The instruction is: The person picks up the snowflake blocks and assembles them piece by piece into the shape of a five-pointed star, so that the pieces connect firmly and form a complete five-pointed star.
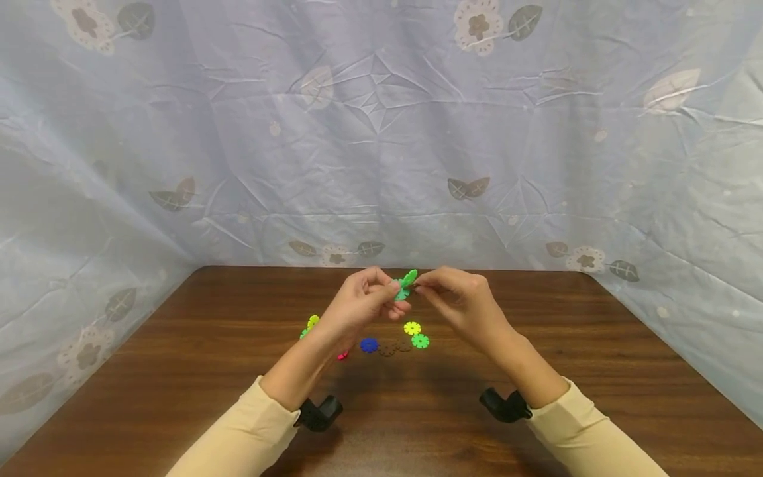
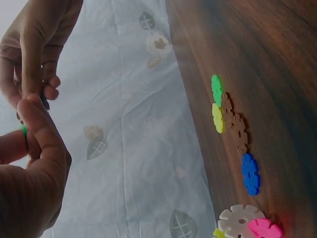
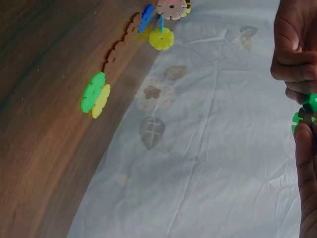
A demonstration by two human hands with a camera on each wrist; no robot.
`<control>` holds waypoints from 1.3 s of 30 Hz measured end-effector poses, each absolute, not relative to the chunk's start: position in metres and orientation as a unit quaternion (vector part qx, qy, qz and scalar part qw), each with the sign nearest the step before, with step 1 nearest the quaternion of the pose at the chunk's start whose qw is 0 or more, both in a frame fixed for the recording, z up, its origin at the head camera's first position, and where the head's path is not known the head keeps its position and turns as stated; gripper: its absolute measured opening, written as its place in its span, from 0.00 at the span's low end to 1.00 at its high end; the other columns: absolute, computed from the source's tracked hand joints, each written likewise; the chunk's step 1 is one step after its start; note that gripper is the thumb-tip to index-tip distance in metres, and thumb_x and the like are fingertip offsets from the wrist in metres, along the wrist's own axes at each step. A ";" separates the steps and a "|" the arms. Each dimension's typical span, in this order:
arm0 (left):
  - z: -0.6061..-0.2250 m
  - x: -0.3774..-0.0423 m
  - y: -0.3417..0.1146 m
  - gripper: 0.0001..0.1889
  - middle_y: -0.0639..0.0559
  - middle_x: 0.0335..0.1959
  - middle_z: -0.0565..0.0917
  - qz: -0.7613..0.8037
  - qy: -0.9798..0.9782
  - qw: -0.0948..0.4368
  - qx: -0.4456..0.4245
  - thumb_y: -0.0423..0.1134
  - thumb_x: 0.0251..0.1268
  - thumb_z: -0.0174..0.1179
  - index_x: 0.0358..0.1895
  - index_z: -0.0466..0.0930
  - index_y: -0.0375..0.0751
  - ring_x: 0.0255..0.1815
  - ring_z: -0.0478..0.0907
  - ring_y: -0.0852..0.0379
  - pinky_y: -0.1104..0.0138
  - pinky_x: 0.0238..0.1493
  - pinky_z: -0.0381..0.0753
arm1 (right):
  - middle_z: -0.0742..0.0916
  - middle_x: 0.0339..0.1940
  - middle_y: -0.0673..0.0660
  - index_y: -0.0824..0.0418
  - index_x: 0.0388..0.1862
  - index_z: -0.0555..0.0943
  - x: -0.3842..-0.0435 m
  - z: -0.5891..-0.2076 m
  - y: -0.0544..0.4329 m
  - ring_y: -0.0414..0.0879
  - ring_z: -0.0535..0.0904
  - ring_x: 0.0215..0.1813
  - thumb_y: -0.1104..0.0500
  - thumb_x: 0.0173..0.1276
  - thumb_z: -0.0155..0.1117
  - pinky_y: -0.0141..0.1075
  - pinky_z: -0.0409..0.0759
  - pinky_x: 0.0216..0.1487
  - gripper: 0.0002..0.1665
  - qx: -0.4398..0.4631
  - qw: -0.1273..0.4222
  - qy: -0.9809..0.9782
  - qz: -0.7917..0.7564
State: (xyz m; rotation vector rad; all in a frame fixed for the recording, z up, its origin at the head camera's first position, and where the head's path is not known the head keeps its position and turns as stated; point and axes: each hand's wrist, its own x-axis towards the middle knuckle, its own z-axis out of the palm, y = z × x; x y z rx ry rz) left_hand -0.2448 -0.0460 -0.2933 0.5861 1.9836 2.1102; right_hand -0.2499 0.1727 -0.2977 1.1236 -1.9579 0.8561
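Observation:
Above the table's far half, my left hand (image 1: 365, 299) pinches a teal-green notched plastic disc (image 1: 401, 293) between thumb and fingers. A brighter green disc (image 1: 410, 277) stands at an angle against it. Close beside these, my right hand (image 1: 467, 306) has thumb and index finger pinched on a small brown disc (image 3: 306, 120). That brown disc meets the green pieces in the right wrist view, and the fingers partly hide it. Both hands' fingertips nearly meet in the left wrist view.
Below the hands on the wooden table (image 1: 536, 344) lie a yellow disc (image 1: 412, 328), a green disc (image 1: 420, 341), brown discs (image 1: 387, 350) and a blue disc (image 1: 369, 345). A pink disc (image 2: 265, 228) overlaps a white one (image 2: 237, 221). Patterned cloth (image 1: 381, 165) hangs behind the table.

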 end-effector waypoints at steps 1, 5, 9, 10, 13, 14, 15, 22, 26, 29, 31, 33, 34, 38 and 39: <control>-0.293 -0.245 -0.046 0.06 0.53 0.30 0.89 0.710 0.669 0.094 0.199 0.34 0.82 0.55 0.47 0.73 0.34 0.35 0.88 0.61 0.66 0.46 0.89 | 0.92 0.34 0.56 0.64 0.39 0.88 -0.250 -0.297 0.174 0.43 0.87 0.34 0.74 0.62 0.75 0.20 0.82 0.39 0.10 0.436 0.357 -0.758 0.329; -0.295 -0.247 -0.046 0.06 0.52 0.33 0.90 0.708 0.668 0.101 0.204 0.35 0.82 0.55 0.47 0.73 0.34 0.37 0.89 0.60 0.64 0.49 0.90 | 0.92 0.35 0.53 0.63 0.40 0.88 -0.251 -0.295 0.178 0.44 0.89 0.37 0.75 0.61 0.75 0.20 0.82 0.42 0.11 0.448 0.355 -0.758 0.314; -0.296 -0.249 -0.048 0.07 0.48 0.37 0.91 0.685 0.685 0.105 0.224 0.37 0.82 0.55 0.48 0.74 0.36 0.42 0.90 0.53 0.63 0.49 0.89 | 0.92 0.36 0.52 0.61 0.41 0.88 -0.252 -0.292 0.182 0.43 0.89 0.38 0.74 0.62 0.75 0.20 0.82 0.44 0.13 0.463 0.354 -0.758 0.293; -0.295 -0.249 -0.049 0.07 0.45 0.39 0.92 0.674 0.695 0.103 0.227 0.38 0.83 0.55 0.49 0.75 0.36 0.43 0.90 0.51 0.62 0.49 0.89 | 0.92 0.36 0.52 0.60 0.42 0.88 -0.253 -0.292 0.182 0.43 0.89 0.38 0.74 0.61 0.75 0.20 0.82 0.44 0.13 0.467 0.354 -0.757 0.289; -0.294 -0.251 -0.052 0.10 0.43 0.44 0.91 0.641 0.726 0.091 0.233 0.41 0.83 0.54 0.53 0.76 0.36 0.43 0.90 0.51 0.56 0.50 0.89 | 0.92 0.36 0.53 0.60 0.42 0.88 -0.255 -0.293 0.182 0.43 0.89 0.38 0.75 0.60 0.75 0.21 0.81 0.43 0.15 0.475 0.355 -0.753 0.285; -0.294 -0.251 -0.052 0.12 0.42 0.46 0.91 0.632 0.735 0.084 0.231 0.42 0.83 0.54 0.55 0.77 0.36 0.43 0.90 0.51 0.54 0.50 0.89 | 0.92 0.36 0.54 0.60 0.41 0.88 -0.255 -0.293 0.183 0.43 0.89 0.38 0.75 0.60 0.75 0.21 0.81 0.43 0.15 0.478 0.356 -0.752 0.284; -0.294 -0.252 -0.052 0.13 0.41 0.47 0.90 0.627 0.740 0.080 0.231 0.43 0.83 0.54 0.57 0.77 0.36 0.42 0.90 0.53 0.52 0.51 0.89 | 0.92 0.36 0.54 0.61 0.41 0.88 -0.256 -0.293 0.183 0.43 0.89 0.38 0.75 0.60 0.75 0.20 0.81 0.43 0.14 0.479 0.356 -0.750 0.284; -0.295 -0.250 -0.050 0.20 0.37 0.61 0.85 0.627 0.733 0.057 0.257 0.42 0.80 0.59 0.68 0.75 0.40 0.48 0.87 0.55 0.48 0.56 0.88 | 0.92 0.37 0.53 0.61 0.42 0.87 -0.256 -0.295 0.182 0.43 0.88 0.39 0.75 0.62 0.74 0.21 0.82 0.45 0.14 0.490 0.346 -0.744 0.293; -0.297 -0.250 -0.049 0.21 0.36 0.63 0.84 0.639 0.718 0.054 0.272 0.40 0.78 0.62 0.68 0.75 0.38 0.53 0.87 0.50 0.49 0.56 0.88 | 0.92 0.38 0.53 0.59 0.43 0.87 -0.256 -0.296 0.180 0.44 0.88 0.39 0.76 0.61 0.73 0.23 0.83 0.45 0.16 0.496 0.346 -0.737 0.302; -0.297 -0.249 -0.049 0.21 0.37 0.61 0.85 0.645 0.713 0.051 0.271 0.40 0.77 0.63 0.67 0.76 0.39 0.54 0.87 0.49 0.53 0.55 0.89 | 0.92 0.37 0.52 0.60 0.42 0.88 -0.257 -0.297 0.178 0.44 0.88 0.38 0.77 0.60 0.74 0.23 0.83 0.44 0.17 0.497 0.352 -0.732 0.304; -0.297 -0.248 -0.048 0.21 0.37 0.60 0.86 0.648 0.711 0.049 0.269 0.40 0.77 0.63 0.68 0.76 0.38 0.53 0.88 0.52 0.55 0.54 0.89 | 0.92 0.37 0.52 0.60 0.42 0.88 -0.257 -0.297 0.177 0.43 0.88 0.38 0.77 0.60 0.74 0.23 0.82 0.44 0.17 0.495 0.358 -0.731 0.303; -0.297 -0.248 -0.048 0.21 0.36 0.58 0.87 0.651 0.710 0.048 0.265 0.39 0.77 0.63 0.68 0.76 0.38 0.51 0.89 0.54 0.56 0.54 0.89 | 0.92 0.36 0.52 0.60 0.42 0.88 -0.256 -0.297 0.177 0.42 0.88 0.38 0.77 0.60 0.75 0.23 0.82 0.44 0.16 0.491 0.361 -0.733 0.301; -0.297 -0.248 -0.048 0.21 0.36 0.58 0.87 0.653 0.709 0.048 0.263 0.39 0.77 0.63 0.68 0.75 0.37 0.50 0.89 0.54 0.56 0.55 0.89 | 0.92 0.37 0.52 0.60 0.42 0.88 -0.256 -0.297 0.176 0.42 0.88 0.38 0.76 0.60 0.75 0.23 0.82 0.44 0.16 0.489 0.359 -0.736 0.301; -0.298 -0.251 -0.048 0.20 0.36 0.57 0.87 0.655 0.711 0.048 0.250 0.38 0.77 0.63 0.67 0.75 0.37 0.48 0.90 0.52 0.56 0.57 0.88 | 0.92 0.41 0.52 0.59 0.44 0.88 -0.256 -0.297 0.178 0.43 0.89 0.43 0.73 0.65 0.73 0.27 0.85 0.46 0.13 0.478 0.326 -0.754 0.309; -0.298 -0.252 -0.049 0.20 0.36 0.57 0.87 0.655 0.713 0.047 0.247 0.38 0.76 0.63 0.67 0.75 0.36 0.48 0.90 0.49 0.56 0.57 0.88 | 0.92 0.42 0.52 0.59 0.45 0.87 -0.257 -0.297 0.180 0.44 0.89 0.45 0.72 0.67 0.72 0.29 0.86 0.48 0.12 0.472 0.310 -0.762 0.316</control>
